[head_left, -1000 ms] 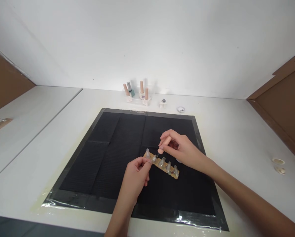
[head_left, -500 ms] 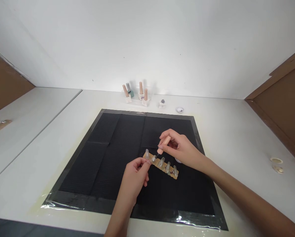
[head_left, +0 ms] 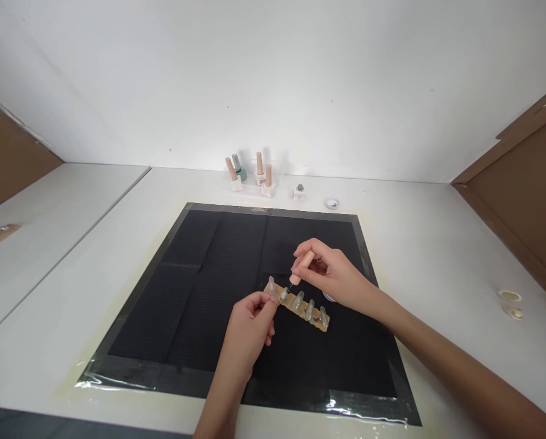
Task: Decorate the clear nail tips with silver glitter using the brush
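Tan strip (head_left: 300, 306) with clear nail tips lies on black mat (head_left: 200, 292), mid-surface. Left hand (head_left: 250, 326) pinches strip's left end. Right hand (head_left: 332, 274) clamped on peach brush cap (head_left: 300, 268), brush tip touching second nail tip (head_left: 284, 295).

Over the past second the right hand (head_left: 334, 277) is easing its brush (head_left: 299, 270) a little leftward and lower along the strip (head_left: 297, 303) of nail tips, the peach handle now tilting closer to the second tip (head_left: 284, 295) from the left. The bristles seem to be touching that tip, though they are too small to be sure. The left hand (head_left: 250, 326) is sliding slightly left with the strip's end. The whole scene is also drifting left and down in the frame as the head camera shifts.
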Tool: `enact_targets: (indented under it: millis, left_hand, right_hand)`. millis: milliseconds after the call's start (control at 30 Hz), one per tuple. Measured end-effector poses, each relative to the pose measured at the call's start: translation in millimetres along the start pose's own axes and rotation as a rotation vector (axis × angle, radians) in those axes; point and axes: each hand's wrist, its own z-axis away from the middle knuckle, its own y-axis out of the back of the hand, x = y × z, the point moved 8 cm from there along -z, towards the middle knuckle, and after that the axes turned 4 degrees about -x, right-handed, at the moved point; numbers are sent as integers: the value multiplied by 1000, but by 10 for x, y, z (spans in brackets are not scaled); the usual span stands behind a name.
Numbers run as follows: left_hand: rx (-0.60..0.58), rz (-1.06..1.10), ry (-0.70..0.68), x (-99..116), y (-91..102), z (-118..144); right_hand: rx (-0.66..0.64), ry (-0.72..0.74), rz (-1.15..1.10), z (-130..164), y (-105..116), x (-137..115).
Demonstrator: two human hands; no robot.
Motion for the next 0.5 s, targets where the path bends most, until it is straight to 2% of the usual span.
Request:
enact_targets:
  millis: [500]
  left_hand:
    - [-1, 17, -3, -12, 0, -7]
  right_hand:
    - [11, -9, -20, -5, 2, 22]
